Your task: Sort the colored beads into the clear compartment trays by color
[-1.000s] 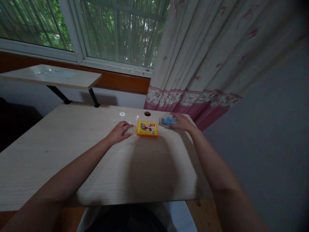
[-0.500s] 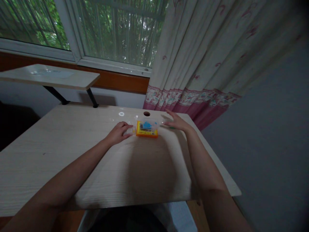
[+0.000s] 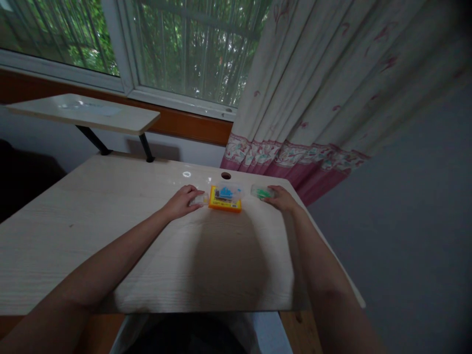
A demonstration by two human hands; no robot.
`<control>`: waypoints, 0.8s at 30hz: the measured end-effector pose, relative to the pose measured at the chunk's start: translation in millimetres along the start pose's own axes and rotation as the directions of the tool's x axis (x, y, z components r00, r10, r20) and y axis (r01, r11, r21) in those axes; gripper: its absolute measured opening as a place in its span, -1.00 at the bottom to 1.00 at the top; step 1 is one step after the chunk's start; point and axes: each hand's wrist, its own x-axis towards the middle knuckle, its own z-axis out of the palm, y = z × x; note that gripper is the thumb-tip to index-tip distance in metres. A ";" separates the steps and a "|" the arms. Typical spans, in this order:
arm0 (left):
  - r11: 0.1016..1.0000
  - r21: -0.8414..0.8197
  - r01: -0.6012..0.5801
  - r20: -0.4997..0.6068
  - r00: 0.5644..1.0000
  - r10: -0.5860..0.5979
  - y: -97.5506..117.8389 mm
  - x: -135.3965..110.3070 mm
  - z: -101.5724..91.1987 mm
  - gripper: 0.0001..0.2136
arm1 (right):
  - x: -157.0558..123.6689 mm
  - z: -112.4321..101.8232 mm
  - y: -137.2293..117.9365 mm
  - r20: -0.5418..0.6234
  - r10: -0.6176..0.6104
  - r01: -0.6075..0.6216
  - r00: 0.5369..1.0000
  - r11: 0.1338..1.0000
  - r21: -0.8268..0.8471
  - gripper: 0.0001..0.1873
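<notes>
A yellow box (image 3: 224,203) lies near the far edge of the pale wooden desk (image 3: 110,231). On top of it rests a clear packet with blue pieces (image 3: 227,191). My left hand (image 3: 181,202) sits just left of the box, fingers curled on a small clear packet (image 3: 200,199). My right hand (image 3: 282,198) is to the right of the box, fingers closed on a clear packet with green pieces (image 3: 261,192) that lies on the desk.
A cable hole (image 3: 225,175) is in the desk behind the box. A raised shelf (image 3: 88,112) stands at the back left under the window. A flowered curtain (image 3: 313,98) hangs behind the right corner. The desk's right edge runs close to my right arm.
My right hand carried the blue packet leftwards, let it go on top of the yellow box, then went back right and closed on the green packet. The left hand stayed still.
</notes>
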 end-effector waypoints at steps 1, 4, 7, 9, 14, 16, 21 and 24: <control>1.000 -0.007 0.001 0.000 1.000 -0.001 0.3 0.1 -0.2 -0.52 | -0.9 -1.1 -4.5 -0.024 -0.011 0.011 1.000 1.000 0.028 -0.32; 1.000 -0.023 0.004 -0.003 1.000 -0.005 -0.5 0.0 0.2 -0.52 | -2.4 3.0 -28.6 -0.053 -0.080 0.086 0.995 0.989 0.120 -0.35; 0.999 -0.039 0.012 -0.013 1.000 -0.012 -3.1 -0.9 1.6 -0.50 | 0.5 17.2 -61.2 -0.073 -0.259 0.268 0.963 0.947 0.177 -0.27; 0.998 -0.057 0.034 -0.049 0.998 -0.037 -4.7 -1.8 2.0 -0.49 | 4.0 27.0 -79.5 -0.028 -0.366 0.366 0.930 0.920 0.140 -0.25; 0.994 -0.086 0.067 -0.206 0.975 -0.083 0.0 0.8 -5.2 -0.49 | 4.4 34.5 -96.1 0.090 -0.410 0.398 0.907 0.909 0.125 -0.20; 0.995 -0.085 0.049 -0.243 0.968 -0.069 8.3 8.3 -10.0 -0.52 | -1.9 33.7 -93.7 0.075 -0.401 0.382 0.913 0.905 0.189 -0.15; 0.992 -0.116 -0.057 -0.321 0.947 0.017 45.8 49.3 -12.8 -0.53 | -21.7 49.1 -79.1 -0.075 -0.189 0.203 0.979 0.880 0.429 -0.18; 0.987 -0.114 -0.113 -0.342 0.937 0.068 66.8 80.6 -6.5 -0.52 | -29.0 69.1 -74.2 -0.057 -0.119 0.132 0.991 0.847 0.515 -0.07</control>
